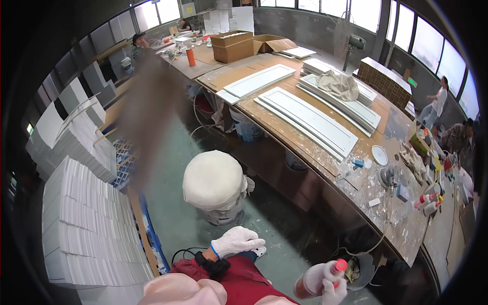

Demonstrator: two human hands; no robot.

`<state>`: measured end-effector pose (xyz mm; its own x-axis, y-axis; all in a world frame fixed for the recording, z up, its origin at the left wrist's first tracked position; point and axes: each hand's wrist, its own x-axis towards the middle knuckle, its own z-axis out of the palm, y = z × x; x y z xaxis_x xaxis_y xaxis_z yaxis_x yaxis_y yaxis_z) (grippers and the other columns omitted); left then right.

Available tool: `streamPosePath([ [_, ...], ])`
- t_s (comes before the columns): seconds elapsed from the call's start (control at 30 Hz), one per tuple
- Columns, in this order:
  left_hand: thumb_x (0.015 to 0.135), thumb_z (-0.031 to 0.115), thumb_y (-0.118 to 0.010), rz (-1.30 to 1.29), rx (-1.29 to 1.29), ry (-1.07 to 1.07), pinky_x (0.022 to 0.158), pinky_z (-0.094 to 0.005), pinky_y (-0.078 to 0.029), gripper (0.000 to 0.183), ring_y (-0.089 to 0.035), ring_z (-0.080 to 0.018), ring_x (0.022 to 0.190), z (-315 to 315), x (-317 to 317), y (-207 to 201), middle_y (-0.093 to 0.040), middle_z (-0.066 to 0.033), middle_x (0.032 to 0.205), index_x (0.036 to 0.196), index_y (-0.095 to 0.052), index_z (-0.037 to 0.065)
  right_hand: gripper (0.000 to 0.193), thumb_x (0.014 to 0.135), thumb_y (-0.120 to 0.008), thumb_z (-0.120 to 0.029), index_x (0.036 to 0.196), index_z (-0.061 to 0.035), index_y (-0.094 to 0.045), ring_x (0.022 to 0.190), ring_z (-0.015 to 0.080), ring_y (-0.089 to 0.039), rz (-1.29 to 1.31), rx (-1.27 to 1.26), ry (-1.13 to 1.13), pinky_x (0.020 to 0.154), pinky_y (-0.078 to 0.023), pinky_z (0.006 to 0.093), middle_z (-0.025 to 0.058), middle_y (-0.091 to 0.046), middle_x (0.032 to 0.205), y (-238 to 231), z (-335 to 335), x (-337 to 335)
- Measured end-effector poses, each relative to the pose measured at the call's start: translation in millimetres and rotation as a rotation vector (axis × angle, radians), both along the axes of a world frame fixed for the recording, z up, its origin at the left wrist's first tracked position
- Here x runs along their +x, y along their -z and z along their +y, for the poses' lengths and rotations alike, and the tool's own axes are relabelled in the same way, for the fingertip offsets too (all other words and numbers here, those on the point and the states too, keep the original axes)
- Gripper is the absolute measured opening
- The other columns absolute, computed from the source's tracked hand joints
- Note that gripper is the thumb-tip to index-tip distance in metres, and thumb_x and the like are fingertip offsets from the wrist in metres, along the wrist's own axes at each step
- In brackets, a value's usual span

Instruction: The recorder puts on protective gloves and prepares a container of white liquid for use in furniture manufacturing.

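Red-capped bottle (314,279) held in right hand (333,294), left hand's (237,242) grip unclear, floor (170,162) alongside worktable edge (379,219)

Beyond the left hand (238,241), a brown shape (152,101) blurs past recognition; the lower edge crops the right hand (333,294).

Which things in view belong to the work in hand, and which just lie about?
In hand:
red-capped pale plastic bottle, held by the white-gloved right hand

Apparently lying about:
crumpled beige cloth
round white disc
brown cardboard box
orange cylinder
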<state>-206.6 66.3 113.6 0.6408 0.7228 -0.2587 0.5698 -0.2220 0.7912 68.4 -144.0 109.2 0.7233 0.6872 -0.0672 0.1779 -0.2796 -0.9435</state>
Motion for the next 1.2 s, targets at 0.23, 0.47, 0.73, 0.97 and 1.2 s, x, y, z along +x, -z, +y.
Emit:
streamPosePath([
  [0.23,0.089,0.039,-0.059,-0.051,-0.026,-0.105,0.05,-0.0244,-0.039,0.042,-0.049,-0.0059,0.054,3.9,11.2,-5.9,-0.056,0.0013,0.056,0.067,-0.062,0.004,0.021,0.065,-0.074,-0.009,0.078,0.0011,-0.062,0.066,0.0104,-0.056,0.113,-0.253,0.034,0.062,-0.048,0.028,0.0052,-0.062,0.072,104.0,13.5,8.4],
  [0.47,0.093,0.037,-0.055,-0.081,-0.34,-0.211,0.05,-0.0217,-0.038,0.043,-0.045,-0.0052,0.054,-9.0,7.3,14.0,-0.054,0.0031,0.058,0.066,-0.062,0.004,0.024,0.067,-0.077,-0.014,0.074,0.0011,-0.059,0.064,0.0102,-0.055,0.047,0.085,0.15,0.06,-0.046,0.0277,0.006,-0.061,0.069,32.8,-3.5,-12.6],
  [0.73,0.094,0.044,-0.047,-0.004,-0.262,-0.104,0.053,-0.0302,-0.042,0.05,-0.05,-0.0141,0.053,-13.4,19.0,12.8,-0.056,-0.0044,0.057,0.068,-0.061,0.003,0.022,0.065,-0.076,-0.009,0.072,0.0006,-0.058,0.061,0.0068,-0.05,-0.031,0.034,0.04,0.054,-0.043,0.0252,-0.0001,-0.056,0.067,-14.0,-11.6,-10.5],
  [0.97,0.093,0.041,-0.047,0.086,-0.098,0.041,0.058,-0.0336,-0.045,0.043,-0.057,-0.022,0.057,-8.7,25.1,8.6,-0.059,-0.0085,0.061,0.078,-0.064,0.004,0.025,0.073,-0.076,-0.02,0.078,-0.0003,-0.062,0.064,0.0127,-0.057,0.008,-0.291,0.024,0.063,-0.048,0.0304,0.0077,-0.064,0.069,66.2,-33.4,-4.6],
  [1.2,0.09,0.031,-0.046,0.09,-0.037,0.11,0.064,-0.0369,-0.047,0.03,-0.06,-0.0276,0.067,-15.0,24.3,5.1,-0.06,-0.0097,0.07,0.093,-0.061,0.006,0.033,0.07,-0.074,-0.012,0.1,-0.001,-0.066,0.079,0.0136,-0.064,-0.023,-0.057,0.116,0.073,-0.051,0.0289,0.0094,-0.067,0.086,24.8,-46.2,-12.7],
])
